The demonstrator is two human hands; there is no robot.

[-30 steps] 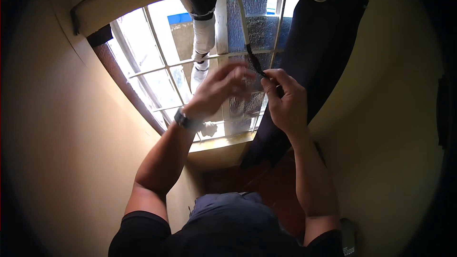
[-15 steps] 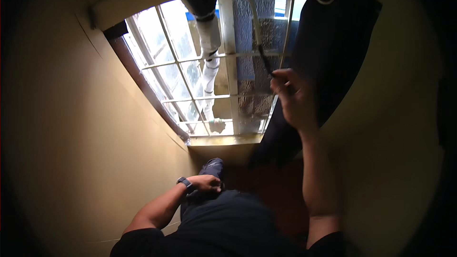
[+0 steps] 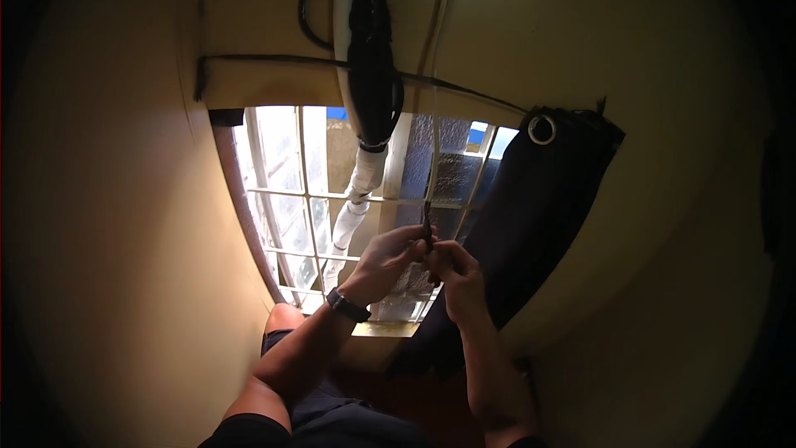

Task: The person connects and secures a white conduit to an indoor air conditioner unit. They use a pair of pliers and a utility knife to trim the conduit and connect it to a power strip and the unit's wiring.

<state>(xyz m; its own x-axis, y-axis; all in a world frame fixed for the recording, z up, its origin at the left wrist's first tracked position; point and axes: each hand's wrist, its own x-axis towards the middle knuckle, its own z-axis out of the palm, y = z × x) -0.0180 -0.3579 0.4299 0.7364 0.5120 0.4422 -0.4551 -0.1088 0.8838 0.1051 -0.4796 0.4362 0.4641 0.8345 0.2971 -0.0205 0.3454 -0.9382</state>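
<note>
We have the dark end (image 3: 428, 217) of a thin white cable (image 3: 436, 137) between our hands, in front of the barred window (image 3: 315, 224). To work it well, we'd best steady it close to the fingertips, let the cable hang slack and avoid tugging from above. The dark end runs down into our left hand (image 3: 384, 264), whose thumb and fingers pinch it; our right hand (image 3: 461, 284) meets its lower part, fingers bunched, though we can't tell whether they grip. Rightward hangs the dark curtain (image 3: 535, 216); leftward, a white-wrapped pipe (image 3: 367, 171).
</note>
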